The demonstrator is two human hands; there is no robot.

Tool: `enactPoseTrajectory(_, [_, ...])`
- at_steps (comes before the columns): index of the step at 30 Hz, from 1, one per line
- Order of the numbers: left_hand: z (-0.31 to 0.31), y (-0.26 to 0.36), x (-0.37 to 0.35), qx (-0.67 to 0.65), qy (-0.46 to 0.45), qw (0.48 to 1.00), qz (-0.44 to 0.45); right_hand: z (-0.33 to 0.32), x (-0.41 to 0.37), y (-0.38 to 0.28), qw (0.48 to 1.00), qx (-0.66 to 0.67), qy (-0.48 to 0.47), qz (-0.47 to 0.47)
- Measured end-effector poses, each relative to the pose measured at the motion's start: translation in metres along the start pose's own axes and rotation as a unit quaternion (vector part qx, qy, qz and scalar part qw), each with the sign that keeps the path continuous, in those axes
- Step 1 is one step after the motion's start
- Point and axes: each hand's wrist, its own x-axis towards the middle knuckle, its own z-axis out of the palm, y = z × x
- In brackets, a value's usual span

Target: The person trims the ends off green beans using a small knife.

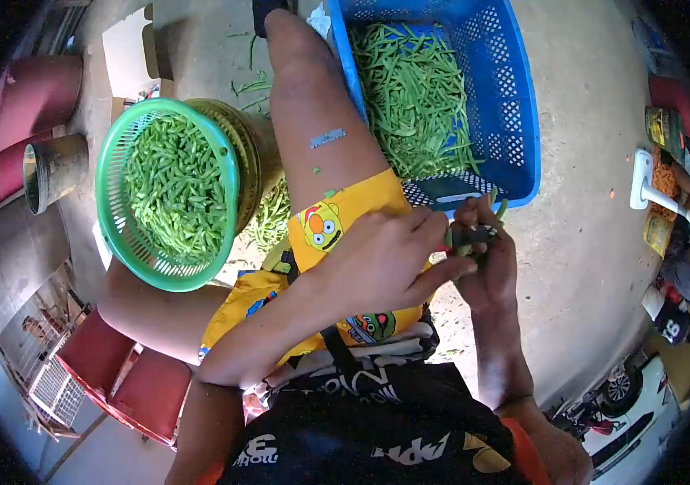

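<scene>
My left hand is closed, its fingertips meeting my right hand in front of the blue crate. A small red bit shows at its fingertips, too hidden to name. My right hand is closed around a green bean, whose end sticks out above the fingers. A small dark thing shows between the two hands; I cannot make out what it is. Long green beans lie in the blue plastic crate. Short cut bean pieces fill a green basket to my left.
The basket rests against a yellowish bucket. More bean pieces lie between my legs, with scraps on the floor. Red chairs, a metal bucket and an open box stand left. Another person's arm is at far right.
</scene>
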Motion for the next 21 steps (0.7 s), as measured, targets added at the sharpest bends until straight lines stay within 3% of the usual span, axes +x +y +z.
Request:
enactPoseTrajectory(1, [0.003, 0.0, 0.0, -0.001, -0.001, 1.0, -0.001, 0.004, -0.001, 0.003, 0.999, 0.03, -0.036, 0.019])
enactPoseTrajectory(2, [0.006, 0.0, 0.0, 0.013, 0.002, 1.0, -0.018, 0.01, -0.003, 0.006, 0.997, 0.048, 0.06, 0.023])
enactPoseTrajectory(3, [0.007, 0.0, 0.001, 0.026, 0.005, 0.999, -0.034, 0.01, -0.003, 0.007, 0.997, 0.048, 0.062, 0.023])
enactPoseTrajectory(6, [0.006, -0.001, 0.005, 0.027, 0.035, 0.998, -0.034, 0.005, 0.0, 0.01, 0.997, 0.06, 0.045, 0.025])
enactPoseTrajectory(8, [0.009, -0.005, 0.005, 0.037, 0.036, 0.998, -0.033, -0.004, 0.005, 0.01, 0.995, 0.092, -0.027, 0.034])
enactPoseTrajectory(12, [0.01, -0.012, 0.004, 0.049, -0.001, 0.998, -0.047, 0.014, 0.013, 0.009, 0.99, 0.116, 0.015, 0.075])
enactPoseTrajectory(14, [0.007, -0.011, 0.0, 0.042, -0.013, 0.998, -0.047, 0.004, 0.035, 0.004, 0.988, 0.055, -0.128, 0.064])
enactPoseTrajectory(15, [0.005, -0.011, -0.002, 0.036, -0.025, 0.998, -0.045, 0.004, 0.051, -0.001, 0.988, 0.055, -0.127, 0.065])
enactPoseTrajectory(17, [-0.001, -0.007, -0.002, 0.021, -0.007, 0.999, -0.023, 0.002, 0.093, -0.015, 0.998, -0.054, -0.024, -0.016])
enactPoseTrajectory(19, [-0.007, -0.009, 0.001, 0.012, 0.017, 1.0, 0.001, -0.019, 0.156, -0.038, 0.988, -0.151, -0.005, -0.012])
enactPoseTrajectory(21, [-0.007, -0.011, 0.001, 0.025, 0.009, 0.998, -0.057, -0.035, 0.218, -0.055, 0.988, -0.149, -0.012, -0.025])
